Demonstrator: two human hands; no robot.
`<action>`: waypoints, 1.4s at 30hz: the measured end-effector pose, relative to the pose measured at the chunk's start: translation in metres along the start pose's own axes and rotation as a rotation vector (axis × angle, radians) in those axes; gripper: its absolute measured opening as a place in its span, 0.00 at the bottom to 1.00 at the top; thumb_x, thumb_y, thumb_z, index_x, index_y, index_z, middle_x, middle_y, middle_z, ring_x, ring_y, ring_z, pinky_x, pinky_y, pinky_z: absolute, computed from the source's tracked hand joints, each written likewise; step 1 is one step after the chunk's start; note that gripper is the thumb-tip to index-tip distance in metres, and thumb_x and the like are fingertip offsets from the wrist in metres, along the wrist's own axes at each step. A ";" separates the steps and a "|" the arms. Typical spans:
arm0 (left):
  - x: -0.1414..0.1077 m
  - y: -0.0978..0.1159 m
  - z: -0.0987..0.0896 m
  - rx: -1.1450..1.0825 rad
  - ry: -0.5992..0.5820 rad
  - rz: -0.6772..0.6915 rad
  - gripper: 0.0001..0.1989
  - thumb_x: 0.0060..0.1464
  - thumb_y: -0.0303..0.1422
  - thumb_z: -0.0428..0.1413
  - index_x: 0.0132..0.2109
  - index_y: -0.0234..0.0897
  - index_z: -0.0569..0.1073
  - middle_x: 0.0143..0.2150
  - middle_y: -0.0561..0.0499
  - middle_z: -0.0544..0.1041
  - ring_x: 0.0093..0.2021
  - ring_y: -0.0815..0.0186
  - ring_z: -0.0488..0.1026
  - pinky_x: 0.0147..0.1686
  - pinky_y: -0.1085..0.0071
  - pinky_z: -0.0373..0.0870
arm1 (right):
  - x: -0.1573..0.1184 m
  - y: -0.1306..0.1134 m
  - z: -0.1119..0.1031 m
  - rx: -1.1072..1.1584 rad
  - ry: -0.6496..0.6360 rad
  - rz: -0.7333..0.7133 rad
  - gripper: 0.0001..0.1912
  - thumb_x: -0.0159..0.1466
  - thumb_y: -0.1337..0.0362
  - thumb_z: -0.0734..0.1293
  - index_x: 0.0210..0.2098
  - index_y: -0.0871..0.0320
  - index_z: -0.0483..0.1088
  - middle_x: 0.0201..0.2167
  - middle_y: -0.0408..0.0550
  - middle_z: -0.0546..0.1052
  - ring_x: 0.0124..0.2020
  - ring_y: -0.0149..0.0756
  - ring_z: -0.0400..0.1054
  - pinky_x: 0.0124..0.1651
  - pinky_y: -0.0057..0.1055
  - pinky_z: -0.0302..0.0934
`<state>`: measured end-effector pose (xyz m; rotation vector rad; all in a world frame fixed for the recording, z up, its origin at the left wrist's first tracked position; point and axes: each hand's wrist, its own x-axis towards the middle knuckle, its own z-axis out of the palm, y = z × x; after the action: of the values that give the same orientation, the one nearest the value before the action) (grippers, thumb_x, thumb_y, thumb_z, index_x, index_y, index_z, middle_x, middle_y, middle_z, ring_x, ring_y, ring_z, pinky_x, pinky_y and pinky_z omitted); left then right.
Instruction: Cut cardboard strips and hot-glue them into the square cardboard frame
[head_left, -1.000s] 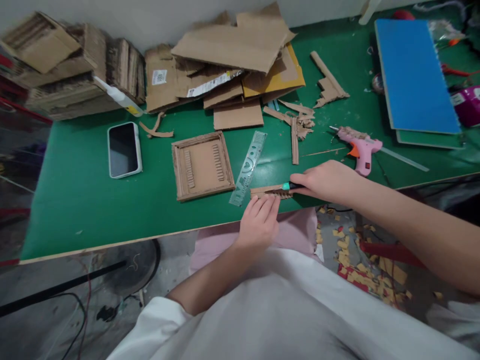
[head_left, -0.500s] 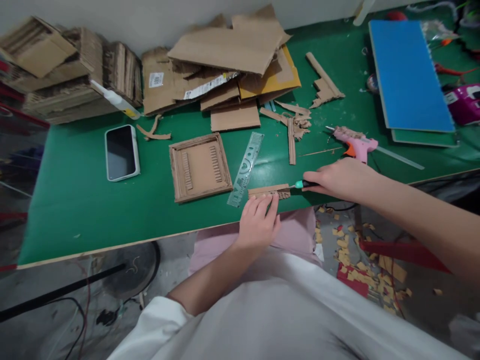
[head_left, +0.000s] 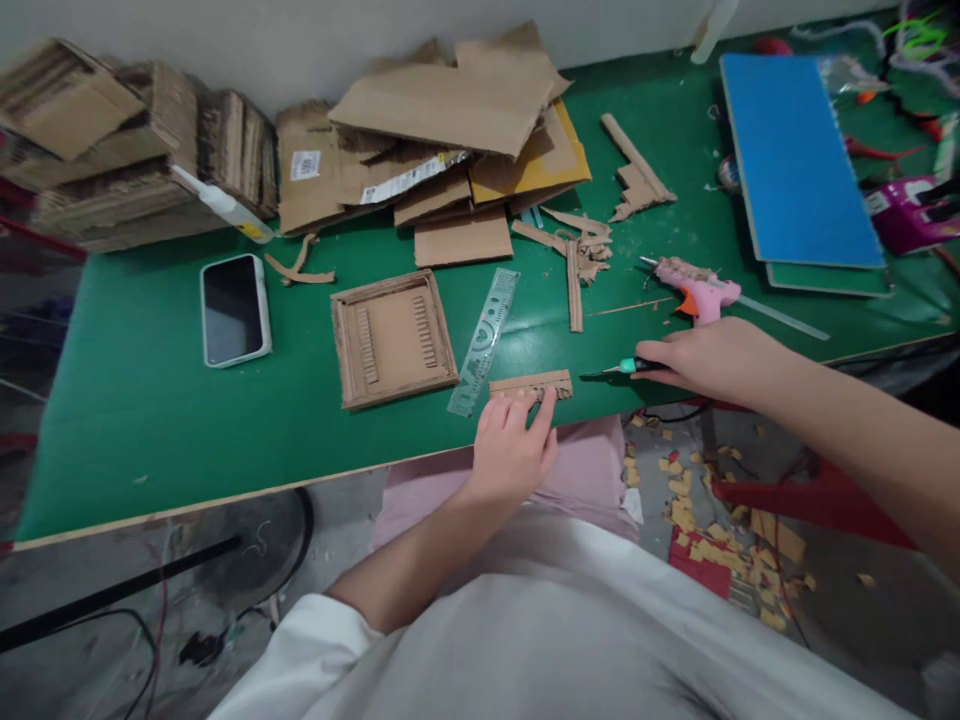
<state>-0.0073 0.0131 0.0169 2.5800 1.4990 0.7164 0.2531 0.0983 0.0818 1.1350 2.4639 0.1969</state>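
My left hand (head_left: 514,440) presses its fingertips on a small cardboard strip (head_left: 531,382) near the table's front edge. In my right hand (head_left: 701,362) is a craft knife (head_left: 626,367) with a black and teal handle; its thin blade points left, a short gap from the strip's right end. Left of the strip lies a clear ruler (head_left: 486,340), slanted. Beside the ruler sits a square cardboard tray (head_left: 394,340) with two ridged strips inside. A pink glue gun (head_left: 697,287) rests just behind my right hand.
Stacked cardboard (head_left: 450,100) and a white glue bottle (head_left: 229,208) stand along the back of the green table (head_left: 300,430). A phone (head_left: 236,310) lies left, a blue notebook (head_left: 802,160) right. Cardboard scraps (head_left: 574,285) lie mid-table. Yellow bits litter the floor.
My right hand has drawn the knife to the right, off the strip, so its blade now shows apart from the cardboard. My left hand stays on the strip. The view has shifted slightly.
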 end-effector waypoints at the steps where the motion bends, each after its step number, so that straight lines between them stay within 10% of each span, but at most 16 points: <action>1: 0.001 0.001 -0.001 0.001 -0.007 -0.005 0.21 0.52 0.32 0.50 0.54 0.34 0.66 0.44 0.42 0.71 0.45 0.57 0.66 0.46 0.59 0.62 | -0.002 0.000 0.003 0.010 0.002 0.002 0.22 0.64 0.48 0.49 0.34 0.56 0.65 0.21 0.43 0.71 0.17 0.28 0.58 0.24 0.27 0.32; 10: -0.003 0.008 0.002 0.012 0.017 -0.001 0.22 0.52 0.30 0.49 0.55 0.33 0.65 0.54 0.43 0.69 0.52 0.55 0.62 0.51 0.58 0.59 | -0.001 -0.024 0.000 0.162 0.117 0.035 0.18 0.66 0.55 0.49 0.45 0.56 0.63 0.31 0.46 0.74 0.25 0.30 0.64 0.23 0.27 0.33; 18: -0.004 0.007 0.007 0.019 0.041 0.025 0.22 0.52 0.29 0.49 0.55 0.29 0.65 0.52 0.42 0.71 0.51 0.57 0.64 0.49 0.61 0.60 | 0.011 -0.049 -0.023 0.066 0.122 0.011 0.20 0.65 0.51 0.49 0.33 0.57 0.64 0.21 0.44 0.71 0.19 0.29 0.61 0.24 0.28 0.30; 42: -0.007 0.004 0.013 -0.001 0.078 0.010 0.22 0.52 0.30 0.48 0.56 0.33 0.65 0.51 0.43 0.71 0.51 0.58 0.64 0.49 0.62 0.60 | 0.025 -0.053 -0.025 0.077 0.086 -0.028 0.17 0.64 0.53 0.52 0.34 0.57 0.64 0.19 0.45 0.71 0.19 0.31 0.63 0.24 0.28 0.33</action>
<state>-0.0011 0.0076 0.0037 2.5898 1.5070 0.8278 0.1914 0.0831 0.0812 1.1451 2.5814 0.1466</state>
